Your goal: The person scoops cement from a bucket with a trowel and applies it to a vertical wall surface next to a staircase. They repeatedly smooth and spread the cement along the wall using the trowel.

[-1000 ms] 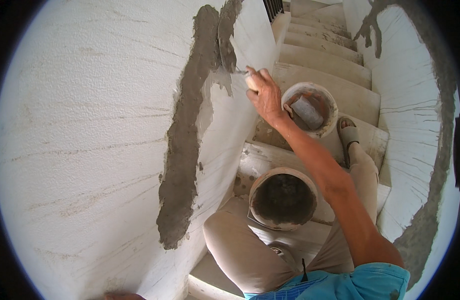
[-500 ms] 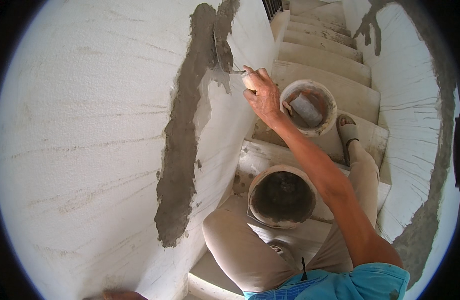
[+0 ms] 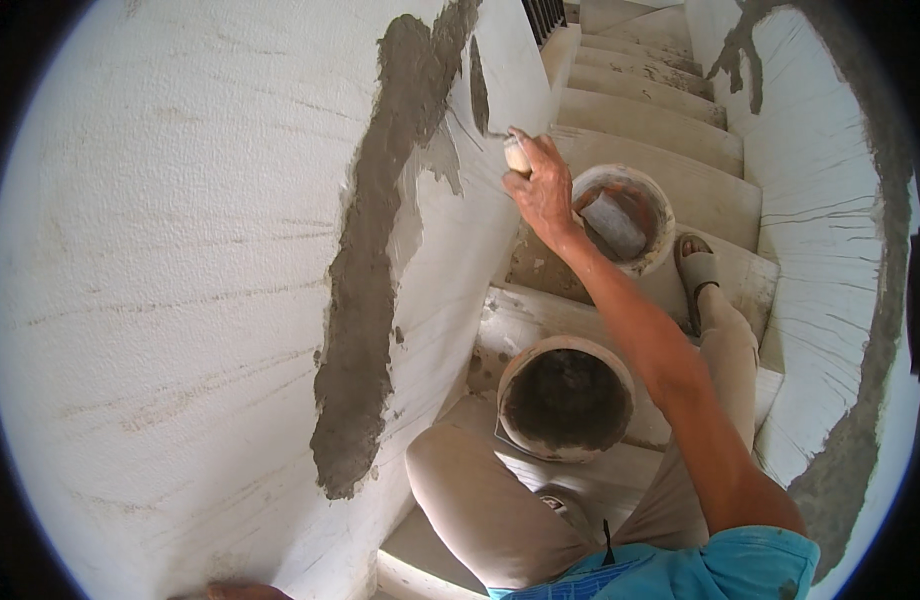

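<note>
My right hand (image 3: 545, 190) is closed around the pale handle of a trowel (image 3: 479, 88), its narrow blade pointing up and seen nearly edge-on. The blade is beside the left wall (image 3: 220, 190), just right of a long strip of wet grey mortar (image 3: 358, 300); whether it touches the wall I cannot tell. Thin smears of mortar lie between strip and blade. At the bottom left edge only a sliver of my left hand (image 3: 245, 592) shows, by the wall, its fingers not discernible.
A bucket of dark grey mortar (image 3: 568, 395) stands between my legs. Higher up the stairs (image 3: 660, 130) is another bucket (image 3: 662, 250) with a grey block-like thing in it, close to my right forearm and sandalled foot (image 3: 696, 265). More mortar (image 3: 845, 450) runs along the right wall.
My right hand has moved a little to the right with the trowel. Its blade has come away from the mortar strip, leaving white wall visible between them.
</note>
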`<state>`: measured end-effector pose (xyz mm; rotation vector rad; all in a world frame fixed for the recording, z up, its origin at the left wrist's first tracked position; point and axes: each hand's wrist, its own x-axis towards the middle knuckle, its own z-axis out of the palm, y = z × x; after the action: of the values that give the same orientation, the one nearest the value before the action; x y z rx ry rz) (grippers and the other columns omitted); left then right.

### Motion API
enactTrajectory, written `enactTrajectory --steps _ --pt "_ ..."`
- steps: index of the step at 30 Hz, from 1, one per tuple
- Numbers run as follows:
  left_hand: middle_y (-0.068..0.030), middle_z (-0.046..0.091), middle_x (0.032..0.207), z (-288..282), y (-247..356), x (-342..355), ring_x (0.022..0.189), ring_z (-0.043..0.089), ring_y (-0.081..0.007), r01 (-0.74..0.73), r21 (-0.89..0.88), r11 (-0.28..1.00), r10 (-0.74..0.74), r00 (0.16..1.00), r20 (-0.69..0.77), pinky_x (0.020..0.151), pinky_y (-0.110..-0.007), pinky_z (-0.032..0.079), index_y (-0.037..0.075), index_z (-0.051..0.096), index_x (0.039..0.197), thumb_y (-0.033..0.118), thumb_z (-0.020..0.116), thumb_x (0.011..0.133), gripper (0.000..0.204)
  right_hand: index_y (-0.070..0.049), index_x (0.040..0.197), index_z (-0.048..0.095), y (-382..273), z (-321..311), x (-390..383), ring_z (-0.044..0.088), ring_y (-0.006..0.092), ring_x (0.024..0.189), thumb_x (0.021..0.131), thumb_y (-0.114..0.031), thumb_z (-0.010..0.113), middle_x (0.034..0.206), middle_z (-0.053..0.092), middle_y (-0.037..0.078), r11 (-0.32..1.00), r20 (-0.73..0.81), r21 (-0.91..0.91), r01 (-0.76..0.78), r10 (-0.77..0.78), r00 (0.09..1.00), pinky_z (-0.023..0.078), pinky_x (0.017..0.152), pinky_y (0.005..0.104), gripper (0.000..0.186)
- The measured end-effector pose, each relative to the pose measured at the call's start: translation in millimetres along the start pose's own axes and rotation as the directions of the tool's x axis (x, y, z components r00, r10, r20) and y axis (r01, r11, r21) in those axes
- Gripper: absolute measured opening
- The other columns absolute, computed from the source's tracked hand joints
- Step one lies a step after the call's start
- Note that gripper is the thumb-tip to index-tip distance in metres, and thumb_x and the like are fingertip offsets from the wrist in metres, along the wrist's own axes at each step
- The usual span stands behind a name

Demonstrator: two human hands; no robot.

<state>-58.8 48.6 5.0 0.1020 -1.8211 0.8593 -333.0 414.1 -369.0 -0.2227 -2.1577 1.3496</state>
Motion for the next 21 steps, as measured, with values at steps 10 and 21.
enactTrajectory --steps 10,21 --pt "-0.0283 0.031 0.155 0 2 -1 0.146 0.024 -0.0449 -0.014 -0.013 1.0 0.014 1.0 -0.001 0.116 -0.065 0.016 -0.004 0.044 0.144 0.044 0.043 0.103 0.063 -0.002 0.127 0.06 1 28 33 0.061 0.0333 0.085 0.072 -0.002 0.064 0.097 0.054 0.016 0.998 -0.046 -0.056 -0.011 0.008 0.999 0.052 0.078 0.0434 0.055" --pt "-0.0288 0.029 0.156 1 -1 -3 0.146 0.024 -0.0458 0.002 0.019 1.0 -0.002 1.0 -0.002 0.115 -0.065 0.019 -0.004 0.044 0.144 0.045 0.045 0.102 0.064 -0.002 0.13 0.057 -6 -5 -16 0.06 0.0321 0.088 0.072 0.002 0.063 0.097 0.053 0.014 0.999 0.097 -0.04 0.01 -0.006 0.995 0.052 0.077 0.0433 0.058"
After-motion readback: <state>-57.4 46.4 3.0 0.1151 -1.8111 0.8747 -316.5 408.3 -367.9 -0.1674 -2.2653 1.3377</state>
